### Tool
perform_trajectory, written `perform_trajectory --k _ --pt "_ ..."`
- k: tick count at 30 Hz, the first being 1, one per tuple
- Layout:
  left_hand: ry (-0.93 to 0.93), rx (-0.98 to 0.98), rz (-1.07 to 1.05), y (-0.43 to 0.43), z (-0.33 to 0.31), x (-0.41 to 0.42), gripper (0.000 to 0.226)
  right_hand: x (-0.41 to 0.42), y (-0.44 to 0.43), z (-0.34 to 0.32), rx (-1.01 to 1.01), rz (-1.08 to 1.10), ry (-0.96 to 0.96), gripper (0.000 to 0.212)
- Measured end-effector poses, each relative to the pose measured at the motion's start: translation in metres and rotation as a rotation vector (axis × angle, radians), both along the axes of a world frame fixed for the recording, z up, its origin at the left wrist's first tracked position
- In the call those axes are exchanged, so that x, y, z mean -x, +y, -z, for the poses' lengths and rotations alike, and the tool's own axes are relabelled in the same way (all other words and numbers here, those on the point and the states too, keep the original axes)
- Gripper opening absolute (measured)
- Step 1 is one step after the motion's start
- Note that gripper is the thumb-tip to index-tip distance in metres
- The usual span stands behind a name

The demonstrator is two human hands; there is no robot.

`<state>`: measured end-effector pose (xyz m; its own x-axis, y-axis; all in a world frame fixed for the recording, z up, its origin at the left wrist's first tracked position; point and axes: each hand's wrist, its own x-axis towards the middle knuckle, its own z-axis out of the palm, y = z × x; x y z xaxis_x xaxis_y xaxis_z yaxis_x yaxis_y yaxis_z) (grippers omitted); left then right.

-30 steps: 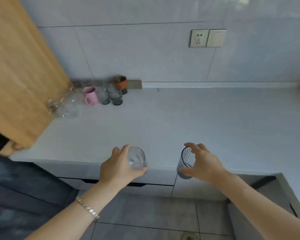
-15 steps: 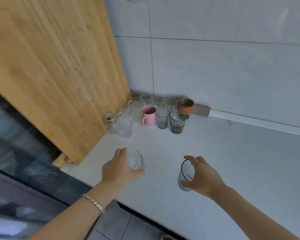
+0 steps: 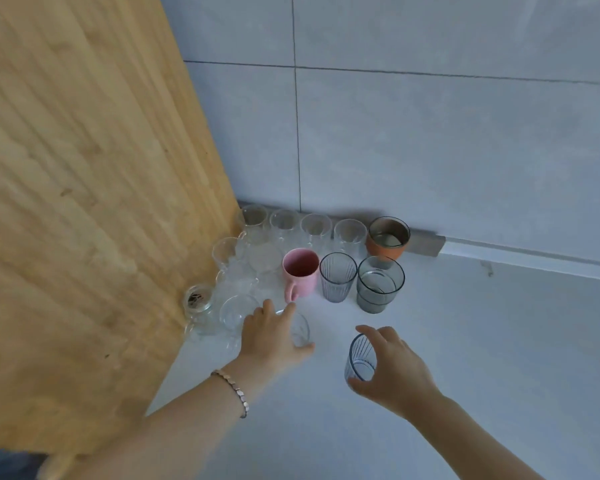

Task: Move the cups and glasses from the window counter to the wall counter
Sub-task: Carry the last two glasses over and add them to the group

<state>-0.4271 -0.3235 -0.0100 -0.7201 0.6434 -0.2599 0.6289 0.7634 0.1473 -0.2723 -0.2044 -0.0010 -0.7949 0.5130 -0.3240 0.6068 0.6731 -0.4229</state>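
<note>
My left hand [image 3: 271,337] grips a small clear glass [image 3: 300,329] just in front of the group of cups in the corner of the white counter [image 3: 499,341]. My right hand [image 3: 395,368] holds a grey ribbed glass [image 3: 361,358] from its right side, low over the counter. In the corner stand a pink mug [image 3: 300,271], a second grey ribbed glass [image 3: 337,277], a dark smoked glass [image 3: 378,284], an orange cup [image 3: 388,237] and several clear glasses [image 3: 284,226].
A large wooden board [image 3: 84,202] leans at the left, close against the clear glasses. A small glass jar [image 3: 198,301] stands at its foot. The grey tiled wall [image 3: 430,133] rises right behind the cups. Bare counter stretches to the right.
Both hands have carried their glasses forward and left, from the counter's front edge to just in front of the cups in the corner. The view has closed in on the corner.
</note>
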Motion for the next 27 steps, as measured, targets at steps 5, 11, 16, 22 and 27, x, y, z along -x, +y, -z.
perform_trajectory --k 5,11,16,22,27 --pt "0.093 0.062 0.164 0.026 0.022 0.033 0.076 0.027 -0.003 0.012 -0.021 0.141 -0.05 0.079" --pt "0.1 0.031 0.2 0.027 0.034 0.053 0.075 0.061 -0.011 0.022 -0.016 0.23 -0.077 0.078" --pt "0.075 -0.043 0.243 0.013 0.044 0.059 0.102 0.093 -0.016 0.032 -0.004 0.274 -0.05 0.078" --pt "0.035 -0.164 0.355 -0.004 0.059 0.081 0.098 0.103 -0.025 0.039 0.066 0.28 -0.074 0.093" --pt "0.083 -0.135 0.414 -0.006 0.061 0.088 0.083 0.108 -0.027 0.038 0.048 0.279 -0.089 0.09"
